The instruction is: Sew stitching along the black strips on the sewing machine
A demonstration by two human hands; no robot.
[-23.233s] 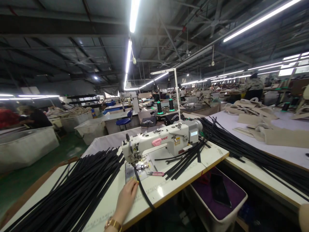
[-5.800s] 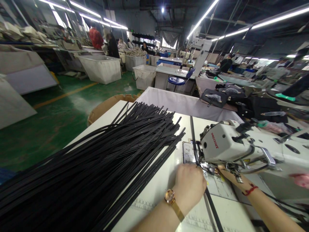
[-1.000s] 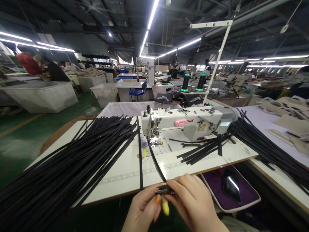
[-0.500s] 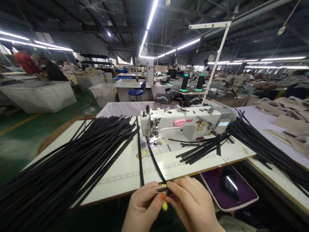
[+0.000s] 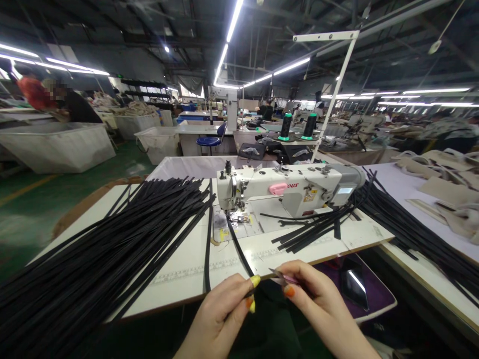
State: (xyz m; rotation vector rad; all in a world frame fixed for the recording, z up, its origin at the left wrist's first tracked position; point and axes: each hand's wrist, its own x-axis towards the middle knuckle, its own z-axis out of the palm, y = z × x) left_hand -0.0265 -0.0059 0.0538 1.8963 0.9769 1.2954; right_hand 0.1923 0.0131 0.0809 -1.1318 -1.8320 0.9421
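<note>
My left hand (image 5: 226, 309) is closed in a pinch on a narrow black strip (image 5: 240, 252), just off the table's front edge. That strip runs back to the presser foot of a white sewing machine (image 5: 262, 182). Yellow wrapping covers fingertips of this hand. A little to its right, my right hand (image 5: 312, 296) grips small pink-handled thread snips (image 5: 288, 279), their blades pointing left and apart from the strip. Left of the held strip, another black strip (image 5: 208, 239) lies lengthwise on the table.
A large heap of black strips (image 5: 112, 239) covers the table's left side. Shorter strips (image 5: 310, 232) and a wrench (image 5: 294, 223) lie right of the needle. Below the table's right edge, a phone (image 5: 354, 284) rests on a purple surface. Several people work in the background.
My hands have separated. The right hand has moved right with the snips, away from the strip. The left hand has shifted slightly left and still pinches the strip.
</note>
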